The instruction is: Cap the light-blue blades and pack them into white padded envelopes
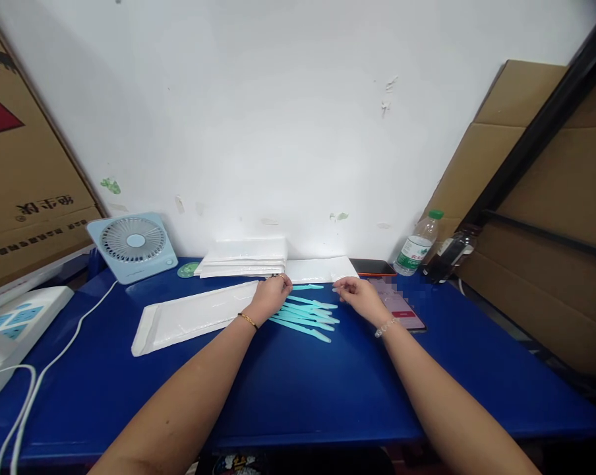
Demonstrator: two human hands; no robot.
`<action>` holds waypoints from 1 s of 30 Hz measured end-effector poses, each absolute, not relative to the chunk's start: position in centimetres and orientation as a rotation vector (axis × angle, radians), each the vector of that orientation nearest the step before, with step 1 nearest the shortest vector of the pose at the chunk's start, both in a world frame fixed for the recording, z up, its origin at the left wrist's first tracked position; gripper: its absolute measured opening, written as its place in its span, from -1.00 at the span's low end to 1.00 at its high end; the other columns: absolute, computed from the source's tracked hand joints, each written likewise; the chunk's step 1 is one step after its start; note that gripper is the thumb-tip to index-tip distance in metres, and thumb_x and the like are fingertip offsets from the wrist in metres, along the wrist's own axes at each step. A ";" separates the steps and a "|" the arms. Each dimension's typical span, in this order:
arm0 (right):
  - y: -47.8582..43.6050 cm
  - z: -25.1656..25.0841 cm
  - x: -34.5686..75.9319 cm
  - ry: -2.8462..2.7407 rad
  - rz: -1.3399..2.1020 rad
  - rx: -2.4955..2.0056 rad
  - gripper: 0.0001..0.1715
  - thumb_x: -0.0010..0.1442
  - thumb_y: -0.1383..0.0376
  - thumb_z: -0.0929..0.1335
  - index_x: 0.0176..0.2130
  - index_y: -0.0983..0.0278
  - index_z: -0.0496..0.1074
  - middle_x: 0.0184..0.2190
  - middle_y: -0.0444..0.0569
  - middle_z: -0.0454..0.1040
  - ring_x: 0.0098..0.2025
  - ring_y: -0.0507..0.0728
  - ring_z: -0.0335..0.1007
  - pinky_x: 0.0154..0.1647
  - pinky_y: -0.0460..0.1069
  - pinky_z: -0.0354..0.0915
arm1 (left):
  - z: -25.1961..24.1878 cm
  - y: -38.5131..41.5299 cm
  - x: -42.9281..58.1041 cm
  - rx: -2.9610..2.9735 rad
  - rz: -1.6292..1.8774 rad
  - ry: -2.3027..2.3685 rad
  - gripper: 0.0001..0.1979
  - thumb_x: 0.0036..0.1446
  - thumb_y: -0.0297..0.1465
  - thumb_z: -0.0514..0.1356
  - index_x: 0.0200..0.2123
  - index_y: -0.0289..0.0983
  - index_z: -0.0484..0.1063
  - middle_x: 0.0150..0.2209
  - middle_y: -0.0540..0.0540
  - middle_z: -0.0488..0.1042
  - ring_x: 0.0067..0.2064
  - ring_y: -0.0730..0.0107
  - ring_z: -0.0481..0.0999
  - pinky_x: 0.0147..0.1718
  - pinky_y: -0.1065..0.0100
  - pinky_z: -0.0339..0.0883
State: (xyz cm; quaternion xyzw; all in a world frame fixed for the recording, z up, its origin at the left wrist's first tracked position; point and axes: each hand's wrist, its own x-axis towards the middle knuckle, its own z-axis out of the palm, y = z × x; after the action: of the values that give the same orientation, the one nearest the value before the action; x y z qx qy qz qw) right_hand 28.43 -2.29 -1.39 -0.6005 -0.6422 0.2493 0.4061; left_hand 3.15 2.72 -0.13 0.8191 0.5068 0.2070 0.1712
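Several turquoise eyebrow razors (310,318) lie fanned out on the blue table between my hands. My left hand (272,295) is closed in a pinch over their left ends, its fingertips near the front of the white envelope stack; what it holds, if anything, is hidden. To the right of the razors, my right hand (360,297) is closed too, thumb against fingers, with a small pale bit at the fingertips too small to name. A long white padded envelope (194,316) lies flat to the left, reaching up to my left hand.
Stacked white envelopes (243,258) lie by the wall, with a white sheet (318,269) beside them. A blue fan (137,247) and a white power strip (26,336) are on the left. Phones (401,307), a water bottle (417,244) and a dark bottle (451,254) stand or lie right.
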 end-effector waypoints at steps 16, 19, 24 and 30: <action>-2.7 -0.7 28.1 -1.256 1.047 -1.263 -0.54 -0.18 0.13 0.53 -0.30 0.33 0.48 -0.37 0.06 0.59 -0.25 0.20 0.54 -0.20 0.04 0.46 | -1.1 3.6 3.0 2.235 0.638 1.359 -0.85 0.14 -0.34 0.06 -0.33 -0.24 0.39 -0.34 -0.02 0.50 -0.32 0.40 0.45 -0.38 0.44 0.23; -2.6 -0.8 27.8 -1.255 1.075 -1.270 -0.55 -0.19 0.11 0.53 -0.32 0.32 0.48 -0.38 0.06 0.59 -0.27 0.20 0.55 -0.21 0.05 0.47 | -1.2 3.7 3.0 2.220 0.652 1.352 -0.84 0.14 -0.33 0.06 -0.33 -0.24 0.39 -0.35 -0.02 0.50 -0.33 0.40 0.44 -0.39 0.44 0.22; -2.4 -0.8 28.0 -1.185 1.061 -1.280 -0.59 -0.16 0.11 0.52 -0.36 0.32 0.49 -0.45 0.03 0.59 -0.36 0.16 0.55 -0.30 0.00 0.48 | -1.4 3.8 2.9 2.207 0.660 1.340 -0.83 0.14 -0.32 0.05 -0.32 -0.24 0.40 -0.35 -0.02 0.50 -0.34 0.40 0.43 -0.42 0.44 0.21; -2.4 -1.2 28.1 -1.186 1.012 -1.253 -0.61 -0.23 0.18 0.54 -0.36 0.31 0.53 -0.36 0.03 0.60 -0.23 0.19 0.54 -0.09 0.07 0.41 | -1.6 4.0 2.9 2.199 0.674 1.325 -0.83 0.13 -0.31 0.06 -0.33 -0.24 0.39 -0.36 -0.02 0.49 -0.35 0.41 0.42 -0.43 0.45 0.19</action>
State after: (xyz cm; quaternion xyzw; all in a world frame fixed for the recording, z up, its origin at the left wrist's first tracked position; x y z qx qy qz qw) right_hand 28.09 -2.44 -1.15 -0.5270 -0.4992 0.4256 0.5403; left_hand 2.86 3.97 -1.63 0.8039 0.4846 0.2465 0.2412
